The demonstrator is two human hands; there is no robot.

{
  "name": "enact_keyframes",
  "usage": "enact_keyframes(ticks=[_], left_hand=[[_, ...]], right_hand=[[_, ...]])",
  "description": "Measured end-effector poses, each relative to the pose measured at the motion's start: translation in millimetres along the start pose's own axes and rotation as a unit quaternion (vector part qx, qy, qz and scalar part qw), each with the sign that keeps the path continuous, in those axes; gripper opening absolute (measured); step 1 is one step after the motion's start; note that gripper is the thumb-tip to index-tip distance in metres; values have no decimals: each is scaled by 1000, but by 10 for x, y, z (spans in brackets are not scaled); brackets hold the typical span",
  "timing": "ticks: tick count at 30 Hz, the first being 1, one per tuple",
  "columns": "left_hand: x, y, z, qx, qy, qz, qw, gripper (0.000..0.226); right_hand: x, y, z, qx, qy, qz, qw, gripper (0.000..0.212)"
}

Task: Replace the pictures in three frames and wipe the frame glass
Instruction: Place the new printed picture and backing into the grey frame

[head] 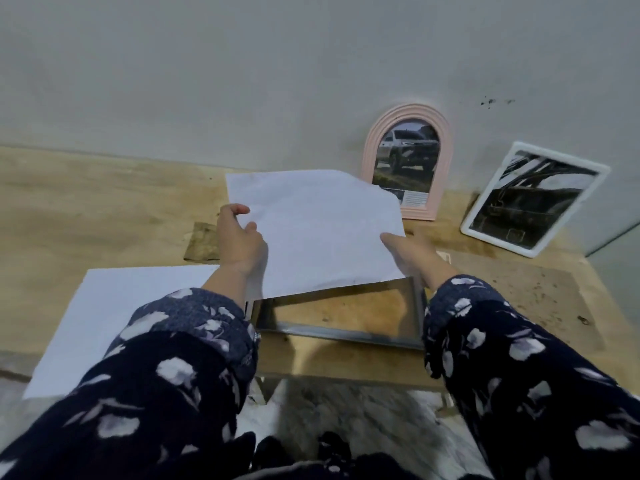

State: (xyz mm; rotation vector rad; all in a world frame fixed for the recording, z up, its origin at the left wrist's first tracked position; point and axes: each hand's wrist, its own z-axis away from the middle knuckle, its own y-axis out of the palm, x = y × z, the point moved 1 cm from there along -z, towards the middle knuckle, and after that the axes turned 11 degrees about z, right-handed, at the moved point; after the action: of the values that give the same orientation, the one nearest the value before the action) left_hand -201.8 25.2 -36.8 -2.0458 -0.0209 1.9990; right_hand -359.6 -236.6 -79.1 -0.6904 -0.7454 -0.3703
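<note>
Fingers of both hands, left hand (pixel 240 237) and right hand (pixel 408 252), pinch the sheet (pixel 311 230) over the near frame (pixel 341 315). I judge a loose pinch could crease it.

The paper sheet (pixel 311 230) hides the dark frame's (pixel 343 336) far half.
</note>
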Motion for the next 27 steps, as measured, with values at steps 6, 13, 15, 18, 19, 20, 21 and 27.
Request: enact_keyframes(ticks=[6,13,15,18,19,20,21,27], left_hand=[[4,-558,48,-101,16,-25,994,29],[176,-1449,367,-218,15,-90,972,37],[230,-1663,371,-239,-2,-96,966,36],[338,-1970,338,-266,-19,-106,958,33],[370,-2068,322,-271,-26,-107,956,32],[417,-2173,295,-273,-33,-109,955,31],[460,-2275,260,-271,-39,-114,955,30],[760,-2969,-192,-227,-96,-204,948,40]], right_hand=[[708,495,439,29,-142,77,986,14],[1174,1333,707,94,-229,141,959,15],[1258,1583,775,107,-241,148,953,15],[1384,2006,853,133,-252,153,946,16],[1433,2143,883,140,-254,156,944,17],[1472,2297,887,144,-258,158,942,17],[1513,2433,904,146,-261,157,941,16],[1693,3280,960,147,-249,141,947,22]])
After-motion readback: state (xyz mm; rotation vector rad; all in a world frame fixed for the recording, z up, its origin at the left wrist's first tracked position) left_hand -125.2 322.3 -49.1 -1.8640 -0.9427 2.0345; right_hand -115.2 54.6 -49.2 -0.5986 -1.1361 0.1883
